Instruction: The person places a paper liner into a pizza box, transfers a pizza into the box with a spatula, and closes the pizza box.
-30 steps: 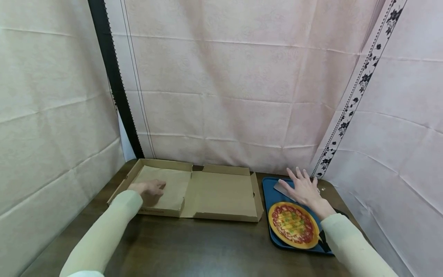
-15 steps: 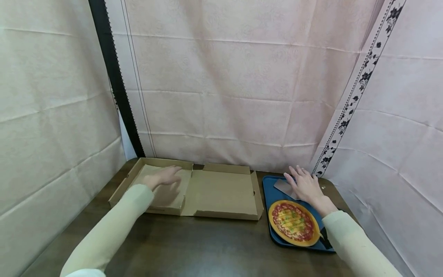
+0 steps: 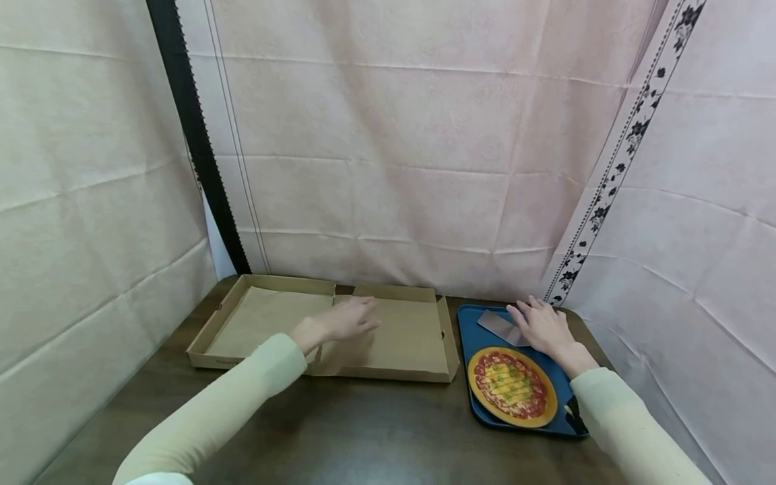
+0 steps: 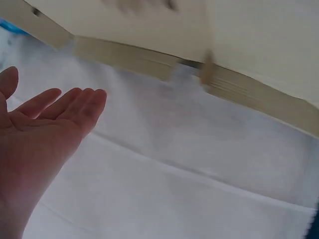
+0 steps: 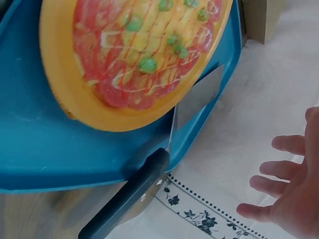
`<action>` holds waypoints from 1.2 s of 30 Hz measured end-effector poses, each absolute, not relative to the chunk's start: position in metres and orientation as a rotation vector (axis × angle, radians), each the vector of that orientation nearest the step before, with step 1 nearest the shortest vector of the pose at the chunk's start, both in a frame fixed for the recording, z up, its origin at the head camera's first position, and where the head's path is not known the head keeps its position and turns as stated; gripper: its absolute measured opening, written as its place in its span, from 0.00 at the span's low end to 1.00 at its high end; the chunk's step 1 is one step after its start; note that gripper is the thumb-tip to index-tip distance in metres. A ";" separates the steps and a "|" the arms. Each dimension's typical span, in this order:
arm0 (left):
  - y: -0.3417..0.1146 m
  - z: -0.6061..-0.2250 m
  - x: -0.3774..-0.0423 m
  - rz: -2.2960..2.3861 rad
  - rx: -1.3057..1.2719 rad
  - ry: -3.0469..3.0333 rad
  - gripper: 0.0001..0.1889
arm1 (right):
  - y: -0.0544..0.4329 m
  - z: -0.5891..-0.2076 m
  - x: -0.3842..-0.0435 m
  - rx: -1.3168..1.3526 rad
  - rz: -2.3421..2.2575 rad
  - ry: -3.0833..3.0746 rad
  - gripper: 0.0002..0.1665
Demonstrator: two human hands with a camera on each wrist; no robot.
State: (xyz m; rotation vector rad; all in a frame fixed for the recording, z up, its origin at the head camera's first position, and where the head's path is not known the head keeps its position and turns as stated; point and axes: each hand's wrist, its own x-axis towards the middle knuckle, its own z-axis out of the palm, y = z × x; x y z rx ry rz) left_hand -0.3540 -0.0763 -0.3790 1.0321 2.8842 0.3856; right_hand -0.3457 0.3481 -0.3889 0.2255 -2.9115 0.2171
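My left hand (image 3: 350, 319) hovers over the lid panel of an opened cardboard pizza box (image 3: 400, 337), its fingers loosely extended and holding nothing, as the left wrist view also shows. Brown paper (image 3: 273, 316) lines the box's left half. On the right, my right hand (image 3: 545, 330), fingers spread, is above a blue tray (image 3: 564, 384) close to a pizza server (image 3: 502, 327). The server's metal blade lies on the tray, and its black handle (image 5: 127, 196) sticks out past the rim in the right wrist view. A round pizza (image 3: 512, 387) with an orange-yellow crust lies on the tray.
A black object (image 3: 574, 414) lies at the tray's lower right corner, partly hidden by my right sleeve. Pale cloth curtains (image 3: 376, 168) enclose the dark wooden table (image 3: 364, 431) at the back and both sides.
My left hand has risen from the paper in the box's left half and moved right, over the lid. The right hand has shifted slightly right, uncovering more of the server's blade.
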 end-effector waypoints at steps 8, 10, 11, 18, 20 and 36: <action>-0.035 -0.389 -0.325 0.046 1.295 2.920 0.31 | 0.358 -0.392 -0.345 0.198 0.215 -2.956 0.39; -0.028 -0.392 -0.319 0.004 1.305 2.900 0.32 | 0.359 -0.393 -0.345 0.189 0.205 -2.965 0.39; -0.024 -0.394 -0.316 -0.015 1.314 2.889 0.32 | 0.360 -0.393 -0.345 0.186 0.202 -2.969 0.39; -0.006 -0.401 -0.299 -0.108 1.408 2.828 0.32 | 0.367 -0.398 -0.346 0.153 0.193 -2.991 0.40; -0.002 -0.402 -0.297 -0.115 1.429 2.822 0.32 | 0.369 -0.399 -0.346 0.146 0.193 -2.991 0.41; 0.009 -0.413 -0.288 -0.075 1.482 2.784 0.32 | 0.375 -0.402 -0.347 0.133 0.196 -2.972 0.44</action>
